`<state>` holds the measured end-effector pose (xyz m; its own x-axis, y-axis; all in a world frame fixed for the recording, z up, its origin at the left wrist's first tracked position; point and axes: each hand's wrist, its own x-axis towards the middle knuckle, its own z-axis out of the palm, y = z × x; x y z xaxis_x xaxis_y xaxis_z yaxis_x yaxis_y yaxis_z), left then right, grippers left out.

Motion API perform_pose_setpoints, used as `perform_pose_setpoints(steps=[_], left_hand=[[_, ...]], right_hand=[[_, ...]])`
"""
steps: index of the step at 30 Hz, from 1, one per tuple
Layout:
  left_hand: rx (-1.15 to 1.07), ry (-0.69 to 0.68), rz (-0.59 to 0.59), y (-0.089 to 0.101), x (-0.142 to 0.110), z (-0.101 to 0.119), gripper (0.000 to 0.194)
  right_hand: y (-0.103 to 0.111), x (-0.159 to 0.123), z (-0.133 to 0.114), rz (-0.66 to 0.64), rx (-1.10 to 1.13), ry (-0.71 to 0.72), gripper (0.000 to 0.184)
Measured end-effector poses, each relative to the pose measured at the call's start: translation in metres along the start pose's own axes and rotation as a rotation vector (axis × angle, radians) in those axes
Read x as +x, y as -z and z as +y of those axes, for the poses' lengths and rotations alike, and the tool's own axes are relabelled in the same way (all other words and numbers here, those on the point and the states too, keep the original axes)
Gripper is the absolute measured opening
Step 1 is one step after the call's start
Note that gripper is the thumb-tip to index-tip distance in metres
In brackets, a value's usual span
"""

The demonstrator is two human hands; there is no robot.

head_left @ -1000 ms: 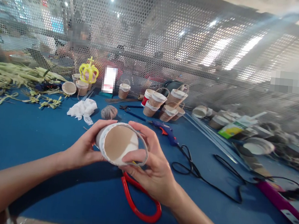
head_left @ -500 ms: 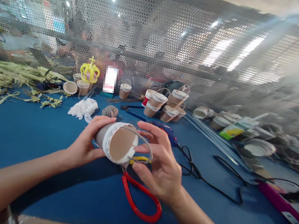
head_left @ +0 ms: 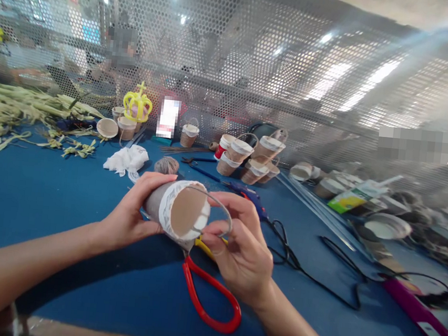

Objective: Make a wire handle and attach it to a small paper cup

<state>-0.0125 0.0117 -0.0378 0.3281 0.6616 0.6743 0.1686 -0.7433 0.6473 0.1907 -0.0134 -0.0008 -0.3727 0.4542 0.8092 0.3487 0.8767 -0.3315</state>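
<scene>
My left hand [head_left: 133,209] is wrapped round a small bucket [head_left: 168,205] with a grey-brown side and white lace trim at its rim. The bucket is tilted so that its mouth faces me and to the right. A thin grey cord-like handle [head_left: 226,209] arches from the rim. Thumb and fingers of my right hand [head_left: 245,252] pinch this handle near its lower end, by the rim. Beneath the bucket lie red-handled scissors [head_left: 236,322], their blades mostly hidden. Something yellow [head_left: 205,247] shows between the bucket and my right hand.
Behind the bucket are a grey yarn ball [head_left: 166,165], white cloth [head_left: 126,159] and a blue glue gun [head_left: 247,194] with a black cable. Several similar buckets [head_left: 228,164] stand farther back. Dried stalks [head_left: 28,104] lie left; a purple power strip [head_left: 412,305] lies right. Perforated metal screen [head_left: 219,56] behind.
My right fingers have closed from a loose, spread pose into a pinch on the bucket's handle. The bucket has shifted slightly right in my left hand's hold.
</scene>
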Motion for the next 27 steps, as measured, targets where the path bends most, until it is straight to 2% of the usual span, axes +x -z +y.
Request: perform_pose_setpoints(steps=[2,5,7,15,17,20,24,27], left_hand=[[-0.021,0.029,-0.003,0.0,0.0,0.001,0.068],[-0.057,0.082,0.002,-0.001,0.0,0.002,0.068],[-0.08,0.105,0.001,-0.001,0.0,0.003,0.067],[-0.298,0.243,-0.03,-0.008,-0.002,0.002,0.068],[-0.402,0.308,-0.041,-0.01,-0.002,0.002,0.071],[-0.568,0.416,-0.049,-0.013,0.0,0.004,0.074],[-0.758,0.571,-0.119,-0.015,0.0,0.006,0.074],[-0.839,0.621,-0.191,-0.017,-0.003,0.006,0.072]], right_hand=[[0.002,0.001,-0.001,-0.036,-0.02,-0.005,0.004],[0.004,0.003,-0.002,-0.115,-0.085,-0.005,0.016],[0.003,0.005,-0.002,-0.147,-0.114,-0.008,0.014],[0.0,0.004,-0.001,-0.131,-0.054,-0.012,0.007],[0.0,0.003,-0.001,-0.134,-0.025,-0.042,0.017],[-0.001,0.003,0.001,-0.101,0.083,-0.14,0.048],[-0.007,-0.001,0.006,-0.157,0.26,-0.412,0.073],[-0.014,-0.004,0.009,-0.203,0.32,-0.569,0.087]])
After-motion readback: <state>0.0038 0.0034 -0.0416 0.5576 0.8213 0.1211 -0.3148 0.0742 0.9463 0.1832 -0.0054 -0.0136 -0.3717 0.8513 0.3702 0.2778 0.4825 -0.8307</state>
